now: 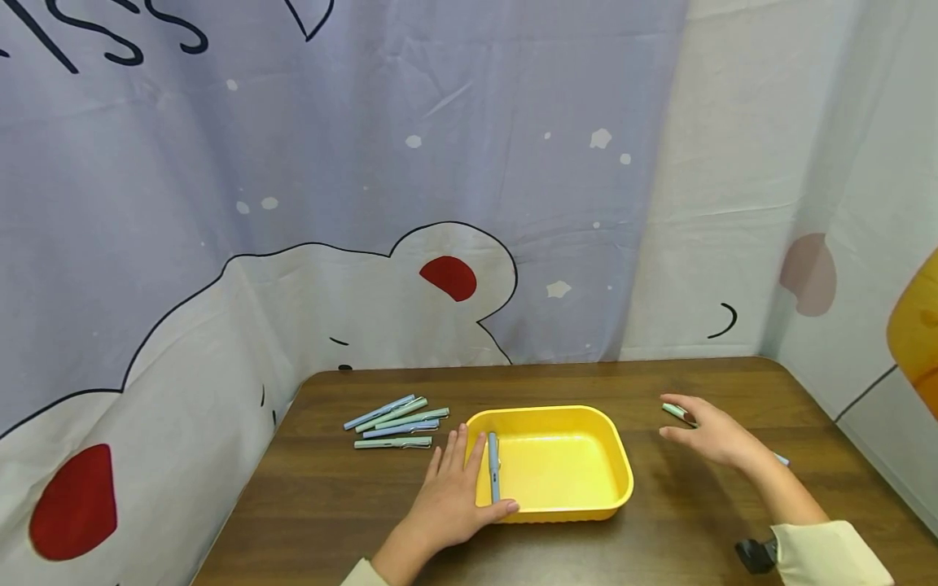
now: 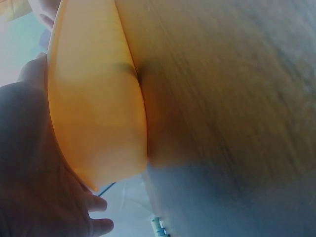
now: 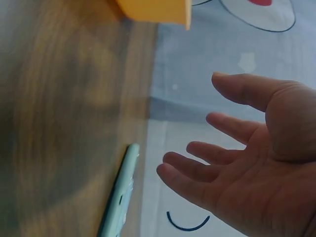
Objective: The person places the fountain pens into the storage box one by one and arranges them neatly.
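Observation:
My left hand [image 1: 453, 498] rests at the left side of a yellow plastic tray [image 1: 567, 464], its fingers stretched along the rim and the thumb over the near left corner. The left wrist view shows that hand against the tray's outer wall [image 2: 94, 108]. Inside the tray, a blue pen [image 1: 494, 465] lies along the left wall. To the right of the tray, my right hand [image 1: 721, 438] hovers with spread fingers and nothing in its grasp. A pale green pen [image 3: 117, 197] lies on the table below it, partly hidden by the hand in the head view.
Several blue and green clip pens [image 1: 399, 423] lie grouped on the table left of the tray. A light blue pen end [image 1: 782, 459] shows beyond the right forearm. Behind the wooden table [image 1: 315, 505] hangs a printed curtain [image 1: 440, 163].

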A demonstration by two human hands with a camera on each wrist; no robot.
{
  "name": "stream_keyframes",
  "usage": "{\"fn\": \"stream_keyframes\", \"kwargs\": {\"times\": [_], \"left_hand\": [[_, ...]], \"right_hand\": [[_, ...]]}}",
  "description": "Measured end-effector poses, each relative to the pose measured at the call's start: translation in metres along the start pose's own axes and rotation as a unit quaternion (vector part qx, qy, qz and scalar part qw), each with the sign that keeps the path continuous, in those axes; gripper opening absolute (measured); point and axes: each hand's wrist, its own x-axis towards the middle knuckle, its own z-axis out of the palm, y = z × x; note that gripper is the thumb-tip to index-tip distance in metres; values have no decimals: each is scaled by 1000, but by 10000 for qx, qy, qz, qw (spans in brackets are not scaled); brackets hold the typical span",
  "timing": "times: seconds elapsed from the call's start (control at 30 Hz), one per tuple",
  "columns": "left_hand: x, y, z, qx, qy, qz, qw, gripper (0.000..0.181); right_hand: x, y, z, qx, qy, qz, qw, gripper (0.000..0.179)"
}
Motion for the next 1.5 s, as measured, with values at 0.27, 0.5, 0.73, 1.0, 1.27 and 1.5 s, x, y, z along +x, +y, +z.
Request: {"fn": "stream_keyframes", "kwargs": {"times": [0.27,0.5,0.73,1.0,1.27,1.5], "left_hand": [[0,-1,0,62,2,-13,10000,110],[0,0,-2,58,16,17,10000,109],[0,0,-3,62,-2,37,10000,109],[-1,1,-1,85,-50,37,9999,108],[-1,0,1,85,-20,33,10000,108],[0,0,0,85,7,35,10000,108]], "right_hand": [[2,25,7,-520,536,7,9972,57],[3,40,11,-774,568,173,9952,57],[5,47,12,-871,561,315,9941,56],[10,59,19,-989,670,273,9925,53],[15,65,21,-1058,720,280,9914,50],[21,66,20,-1082,665,247,9916,47]]}}
